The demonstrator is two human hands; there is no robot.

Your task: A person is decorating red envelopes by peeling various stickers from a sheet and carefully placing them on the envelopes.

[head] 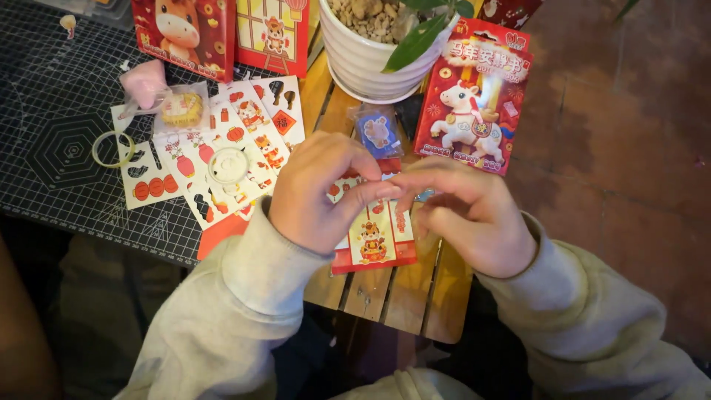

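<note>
My left hand [318,192] and my right hand [466,215] meet fingertip to fingertip above a red and white sticker sheet [374,241] with a small cartoon animal on it. Both hands pinch something tiny between thumb and forefinger; what it is stays hidden by the fingers. The sheet lies on a wooden slatted table [392,296] near its front edge. Both arms wear light grey sleeves.
Other sticker sheets [222,141] are spread on a black cutting mat [59,148], along with a clear tape roll [112,148] and a pink pouch [144,81]. A white plant pot [370,59], a red horse toy box [474,96] and a small blue packet [378,132] stand behind.
</note>
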